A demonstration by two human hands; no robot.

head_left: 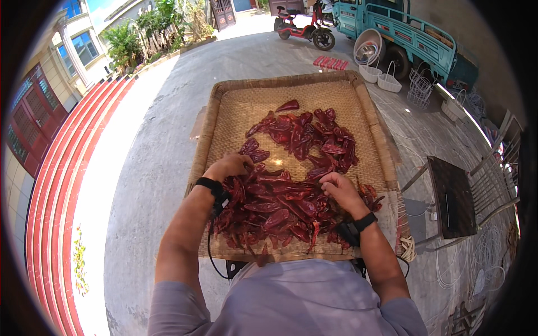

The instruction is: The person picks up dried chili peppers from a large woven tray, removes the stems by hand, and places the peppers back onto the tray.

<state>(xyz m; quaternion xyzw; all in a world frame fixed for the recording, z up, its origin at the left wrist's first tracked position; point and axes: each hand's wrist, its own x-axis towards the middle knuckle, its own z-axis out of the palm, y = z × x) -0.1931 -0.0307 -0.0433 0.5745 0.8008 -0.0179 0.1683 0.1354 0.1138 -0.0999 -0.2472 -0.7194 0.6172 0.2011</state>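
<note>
Dark red dried chili peppers (277,204) lie heaped in the near half of a shallow woven tray (235,103). A looser group of chili peppers (302,134) spreads across its middle, and one lone chili pepper (288,105) sits farther back. My left hand (231,166) is at the left side of the heap, its fingers curled down on a few peppers. On the right, my right hand (342,190) is closed in a pinch just above the peppers; its fingertips hide whatever is between them. Each wrist wears a black band.
The tray's raised rim (286,80) surrounds the peppers. To the right stands a metal chair (454,196) with a dark seat. White baskets (389,83), a teal cargo vehicle (412,33) and a red scooter (305,31) are farther back. Red-edged steps (56,185) run along the left.
</note>
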